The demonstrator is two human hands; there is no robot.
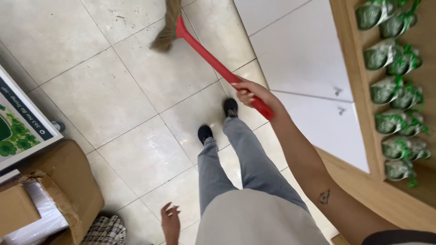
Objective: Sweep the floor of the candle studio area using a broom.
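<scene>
Gripping the red broom handle (213, 61), the right hand (252, 95) has its fingers (247, 97) wrapped tight round the shaft near its upper end. Handle slants up and left across the floor (136, 113) to the straw broom head (167, 27), which sits on the tiles at the top edge of view, partly cut off. Right forearm runs down to the lower right, small dark mark near the elbow.

Left hand (170, 222) hangs low beside the hip, holding nothing, fingers loosely curled and spread a little, well apart from the broom.

Person stands on pale glossy tiles in grey trousers and black shoes (218, 120), shoes just left of the gripping hand in view.

Left side: open cardboard box (59, 190) with torn flaps, a framed green-and-white sign (20, 122) leaning above it, a checked cloth (105, 231) at the bottom edge by the box.

Right side: white cabinet doors (309, 59) with small handles, then a wooden shelf (359, 90) carrying a column of green-wrapped packets (395, 90).
</scene>
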